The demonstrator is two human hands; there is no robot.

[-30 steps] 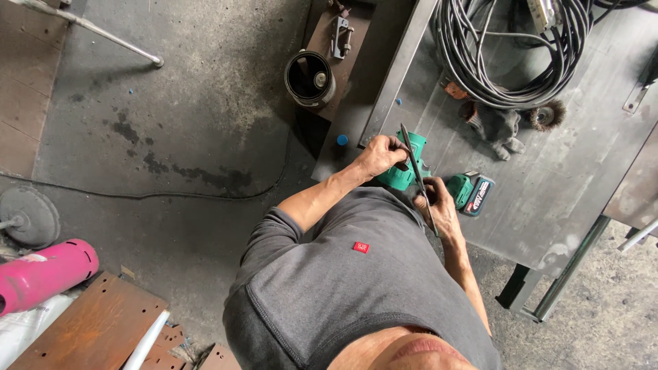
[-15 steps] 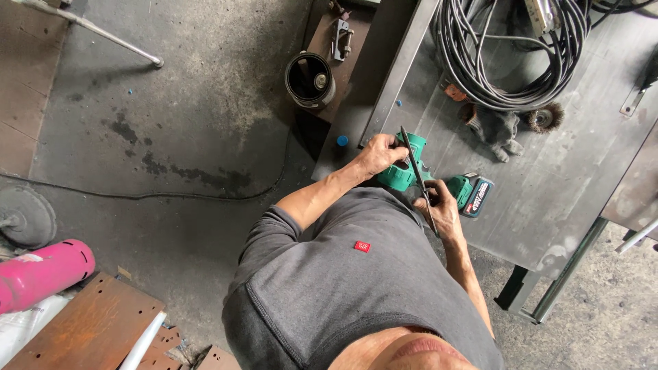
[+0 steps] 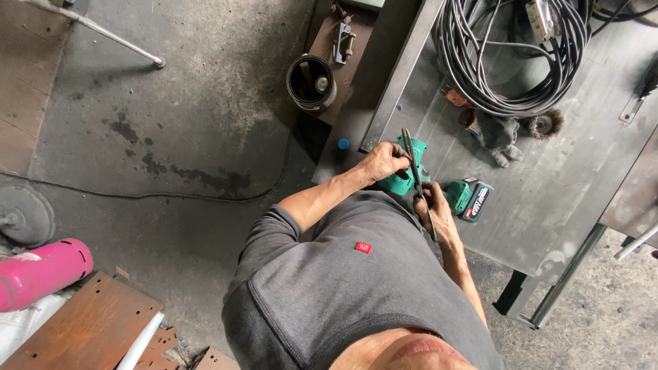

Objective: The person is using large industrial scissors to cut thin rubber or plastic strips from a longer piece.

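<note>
Steel workbench (image 3: 576, 199), grey, scuffed plate top, set on a stained concrete floor (image 3: 178, 130). Green cordless power tool (image 3: 411, 175) lies at the near edge of the bench, its battery end (image 3: 473, 199) toward the right. Left hand (image 3: 385, 162) closed around the tool's green body. Right hand (image 3: 433, 205) gripping a long thin dark tool (image 3: 417, 181), which lies slanted across the green housing; the exact contact point cannot be made out. Farther back on the bench: coil of black cable (image 3: 510, 58), pair of grey work gloves (image 3: 497, 131), round wire brush wheel (image 3: 545, 125). Beside the bench, on a rusty plate: black cylindrical can (image 3: 310, 82) and a small metal clamp (image 3: 343, 41). On the floor: thin black cord (image 3: 137, 195), pink cylinder (image 3: 41, 270) lower left, rusty sheet offcuts (image 3: 82, 329), round metal disc (image 3: 24, 216).
</note>
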